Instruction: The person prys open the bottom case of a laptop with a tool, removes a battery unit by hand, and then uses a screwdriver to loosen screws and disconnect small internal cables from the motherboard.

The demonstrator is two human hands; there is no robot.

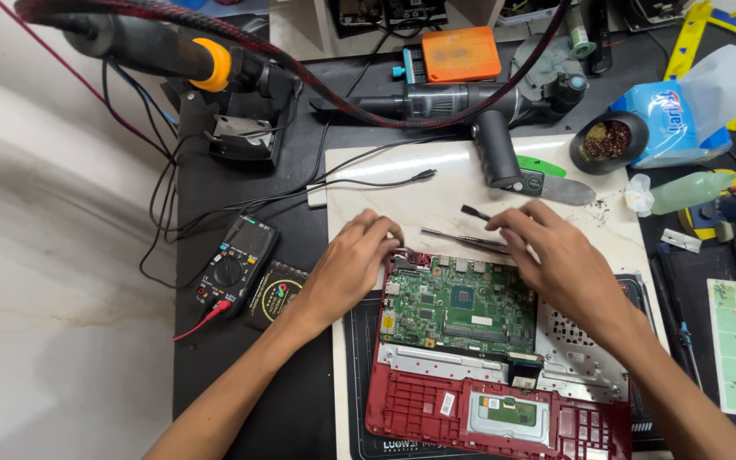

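Red laptop shell (436,400) lies nearest, opened up on the worktop (249,375), with a green circuit board (457,307) seated in its upper half. Both forearms reach in from the lower corners and angle inward toward the board's top edge. Left hand (351,264) is palm down, fingers curled over the board's upper left corner, its grip resting there with nothing held. Right hand (555,255) arches over the upper right corner, fingertips bent down; whether its grip pinches anything cannot be told. Metal tweezers (462,238) and a small black brush (475,212) lie on the white mat (419,192) just beyond the fingers. A multimeter (236,264) sits well left.
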